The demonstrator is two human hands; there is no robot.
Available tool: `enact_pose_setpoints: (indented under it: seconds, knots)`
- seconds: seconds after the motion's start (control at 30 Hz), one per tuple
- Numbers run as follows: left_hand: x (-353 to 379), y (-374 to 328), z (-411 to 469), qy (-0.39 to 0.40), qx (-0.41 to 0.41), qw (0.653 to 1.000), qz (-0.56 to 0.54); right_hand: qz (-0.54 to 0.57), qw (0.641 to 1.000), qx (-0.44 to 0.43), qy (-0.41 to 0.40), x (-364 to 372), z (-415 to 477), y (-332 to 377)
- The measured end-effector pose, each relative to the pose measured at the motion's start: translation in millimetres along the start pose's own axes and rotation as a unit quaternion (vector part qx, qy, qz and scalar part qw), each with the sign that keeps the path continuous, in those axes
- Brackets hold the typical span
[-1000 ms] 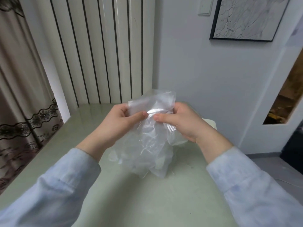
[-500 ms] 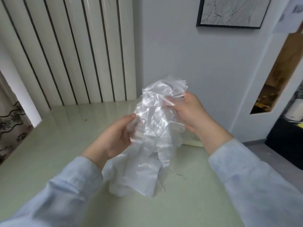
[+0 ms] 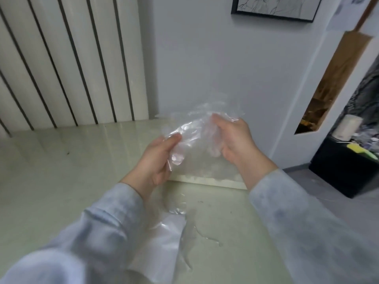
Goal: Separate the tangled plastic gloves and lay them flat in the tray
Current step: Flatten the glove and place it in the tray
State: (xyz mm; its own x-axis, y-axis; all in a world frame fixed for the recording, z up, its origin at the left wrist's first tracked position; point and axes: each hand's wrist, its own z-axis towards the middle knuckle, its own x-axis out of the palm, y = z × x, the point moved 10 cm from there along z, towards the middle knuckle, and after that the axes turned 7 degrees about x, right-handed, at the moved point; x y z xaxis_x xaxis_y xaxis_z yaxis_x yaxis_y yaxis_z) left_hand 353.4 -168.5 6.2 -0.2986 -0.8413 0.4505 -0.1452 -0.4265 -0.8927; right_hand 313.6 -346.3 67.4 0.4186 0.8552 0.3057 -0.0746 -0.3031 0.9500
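A clear plastic glove [image 3: 194, 138] is stretched between my two hands above a white tray [image 3: 207, 180] at the table's far right. My left hand [image 3: 155, 160] grips the glove's left edge, thumb on top. My right hand [image 3: 233, 140] holds its right side with fingers curled behind the film. More clear plastic gloves [image 3: 164, 238] lie crumpled on the pale green table [image 3: 51, 181] under my left forearm. Most of the tray sits hidden behind the held glove and my hands.
A white slatted wall panel [image 3: 71, 58] and a grey wall [image 3: 215, 68] stand just behind the table. To the right the table ends; a black cabinet [image 3: 344, 171] with clutter stands on the floor beyond it.
The tangled bundle has come apart: one glove is now pulled out and held over the tray, the others lie on the table near me. Both hands moved forward and right.
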Motion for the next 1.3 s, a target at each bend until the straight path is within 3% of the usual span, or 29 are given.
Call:
enact_pose_setpoints:
  seconds: [0.13,0.23,0.4,0.57,0.7,0.77,0.83,0.87,0.9,0.93,1.0,1.1,1.2,1.3]
  knots:
    - [-5.4,-12.3,26.7,-0.044,0.042,0.995,0.077,0.002,0.999,0.007,-0.041,-35.9,20.1,-15.0]
    - [-13.5,-9.0,45.9,-0.08,0.064,0.983,0.152,-0.006,0.995,0.065,-0.072,-56.6,29.9,-38.6]
    - [-21.2,19.8,59.4,-0.081,0.0,0.95,0.301,-0.114,0.969,0.199,-0.091,-91.5,25.3,-81.6]
    - [-17.1,-6.1,54.6,-0.064,0.109,0.853,0.506,-0.21,0.945,0.244,-0.055,-97.1,12.9,-82.3]
    - [-5.3,-10.4,46.5,-0.022,0.164,0.8,0.576,-0.389,0.882,0.263,-0.042,-100.0,-2.4,-65.8]
    - [6.2,-3.4,42.0,0.017,0.183,0.771,0.609,-0.506,0.831,0.221,-0.068,-109.3,1.6,-46.6]
    - [19.1,8.0,38.1,0.065,0.185,0.751,0.631,-0.631,0.758,0.104,-0.128,-111.2,13.0,-17.4]
    - [25.4,15.2,37.0,0.091,0.182,0.74,0.642,-0.661,0.734,0.033,-0.154,-105.0,15.9,-6.4]
    - [30.7,22.9,36.2,0.116,0.174,0.728,0.653,-0.661,0.733,-0.029,-0.155,-93.3,15.4,-1.3]
    - [34.5,30.8,35.3,0.142,0.16,0.718,0.663,-0.655,0.74,-0.077,-0.13,-79.8,14.6,-3.6]
    - [39.6,47.7,31.9,0.2,0.121,0.712,0.662,-0.663,0.742,-0.095,0.002,-52.0,12.9,-31.7]
    - [38.4,64.2,25.5,0.268,0.086,0.681,0.677,-0.709,0.687,0.014,0.159,-48.7,8.6,-87.6]
    - [28.2,60.4,21.9,0.259,0.078,0.672,0.69,-0.737,0.65,0.049,0.177,-56.0,3.3,-101.7]
    - [23.9,38.7,13.8,0.211,0.111,0.692,0.681,-0.744,0.651,0.041,0.144,-53.2,-2.7,-90.6]
